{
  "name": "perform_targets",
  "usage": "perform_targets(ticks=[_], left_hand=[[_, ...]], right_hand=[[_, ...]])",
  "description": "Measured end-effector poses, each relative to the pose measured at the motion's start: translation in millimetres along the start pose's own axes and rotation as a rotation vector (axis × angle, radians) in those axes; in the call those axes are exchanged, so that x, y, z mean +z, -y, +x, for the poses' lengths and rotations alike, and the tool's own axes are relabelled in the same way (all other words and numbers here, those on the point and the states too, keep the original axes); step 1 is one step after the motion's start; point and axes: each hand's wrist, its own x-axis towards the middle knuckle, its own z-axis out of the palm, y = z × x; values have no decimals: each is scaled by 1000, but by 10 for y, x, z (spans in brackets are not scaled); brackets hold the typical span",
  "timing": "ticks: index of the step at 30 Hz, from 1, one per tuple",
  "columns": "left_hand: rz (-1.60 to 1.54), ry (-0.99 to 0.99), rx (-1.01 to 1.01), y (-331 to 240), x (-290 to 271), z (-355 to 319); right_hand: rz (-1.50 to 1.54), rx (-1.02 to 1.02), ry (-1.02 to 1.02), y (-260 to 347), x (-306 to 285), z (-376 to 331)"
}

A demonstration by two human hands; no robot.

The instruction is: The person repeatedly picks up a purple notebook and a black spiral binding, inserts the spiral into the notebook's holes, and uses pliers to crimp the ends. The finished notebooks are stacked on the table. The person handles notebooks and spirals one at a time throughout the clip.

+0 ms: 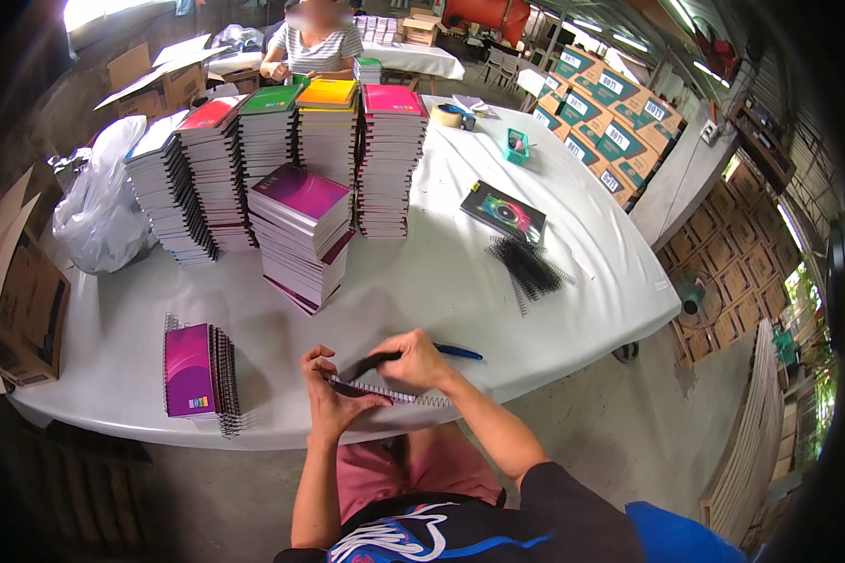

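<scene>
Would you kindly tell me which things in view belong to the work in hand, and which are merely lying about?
Probably for the job: notebook in the left hand, loose black coils, small purple notebook stack.
Seemingly just lying about: plastic bag, tape roll, green basket.

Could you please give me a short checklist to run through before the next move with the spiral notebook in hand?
1. Left hand has a grip on the held notebook: ok.
2. Right hand free: not ok, it holds a dark item.
3. Coil threaded through every hole: cannot tell, too small to see.
4. Blue pen-shaped tool nearby: ok, on the white table just beyond the right hand.
5. Spare black coils available: ok, in a loose pile beside the dark booklet.
</scene>
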Motion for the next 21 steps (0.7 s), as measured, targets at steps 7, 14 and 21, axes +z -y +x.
perform_targets(ticks=[7, 14, 21], left_hand=[[-167, 12, -49, 136, 24, -46], [-11, 77, -47, -10, -38, 15], [-512, -33, -293, 52, -66, 42]], right_hand=[[-86, 12, -1, 94, 46, 104], [-230, -141, -124, -22, -60, 104], [-749, 152, -534, -664, -844, -41]])
